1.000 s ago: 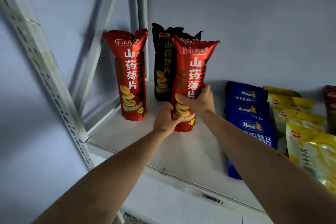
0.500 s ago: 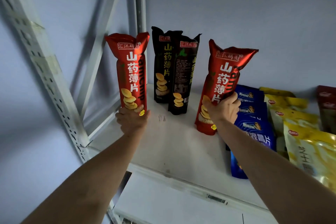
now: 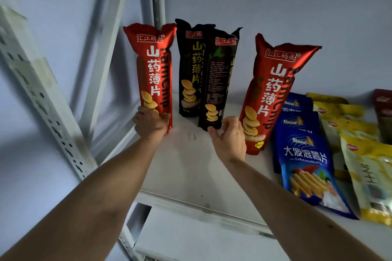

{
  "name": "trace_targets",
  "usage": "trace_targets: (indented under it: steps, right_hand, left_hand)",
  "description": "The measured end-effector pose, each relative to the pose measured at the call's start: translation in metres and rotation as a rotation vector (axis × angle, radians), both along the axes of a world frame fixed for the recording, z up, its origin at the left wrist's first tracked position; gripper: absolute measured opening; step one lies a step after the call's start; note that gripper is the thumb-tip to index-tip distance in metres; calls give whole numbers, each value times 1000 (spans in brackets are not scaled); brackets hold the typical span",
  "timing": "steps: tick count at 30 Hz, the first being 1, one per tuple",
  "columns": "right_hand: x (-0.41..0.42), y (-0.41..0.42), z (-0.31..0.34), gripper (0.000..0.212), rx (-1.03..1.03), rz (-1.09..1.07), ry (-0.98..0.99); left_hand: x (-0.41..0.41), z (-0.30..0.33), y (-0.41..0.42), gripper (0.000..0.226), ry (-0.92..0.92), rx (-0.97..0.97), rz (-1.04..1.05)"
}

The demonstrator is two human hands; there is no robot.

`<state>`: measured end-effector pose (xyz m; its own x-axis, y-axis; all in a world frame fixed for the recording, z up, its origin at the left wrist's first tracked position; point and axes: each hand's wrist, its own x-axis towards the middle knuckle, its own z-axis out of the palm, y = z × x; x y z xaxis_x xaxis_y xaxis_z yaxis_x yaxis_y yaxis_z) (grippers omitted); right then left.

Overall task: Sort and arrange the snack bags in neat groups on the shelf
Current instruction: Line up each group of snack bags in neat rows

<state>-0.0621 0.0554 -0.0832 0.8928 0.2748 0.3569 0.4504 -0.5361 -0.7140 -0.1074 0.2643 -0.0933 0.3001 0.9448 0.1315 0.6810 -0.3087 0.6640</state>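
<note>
On the white shelf (image 3: 191, 171) stand tall chip bags. My left hand (image 3: 151, 122) grips the bottom of the left red bag (image 3: 153, 70) at the shelf's left end. Two black bags stand behind the middle: one at the back (image 3: 189, 63), one in front of it (image 3: 220, 74). A second red bag (image 3: 273, 91) leans to the right on its own. My right hand (image 3: 230, 137) hovers between the front black bag and that red bag with fingers spread, holding nothing.
Blue fries bags (image 3: 305, 154) lie in an overlapping row right of the red bag. Yellow bags (image 3: 364, 154) lie further right, and dark red packs (image 3: 384, 108) sit at the far right edge. A perforated metal upright (image 3: 42, 91) and diagonal brace (image 3: 106, 53) border the left side.
My right hand has let go of the right red bag and shifted left toward the front black bag. My left hand still holds the left red bag's base.
</note>
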Motion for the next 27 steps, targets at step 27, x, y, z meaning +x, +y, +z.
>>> trace_targets:
  steps: [27]
  right_hand:
    - [89,86,-9,96,79,-132,206]
  left_hand:
    - [109,-1,50,45,-274,-11,-474]
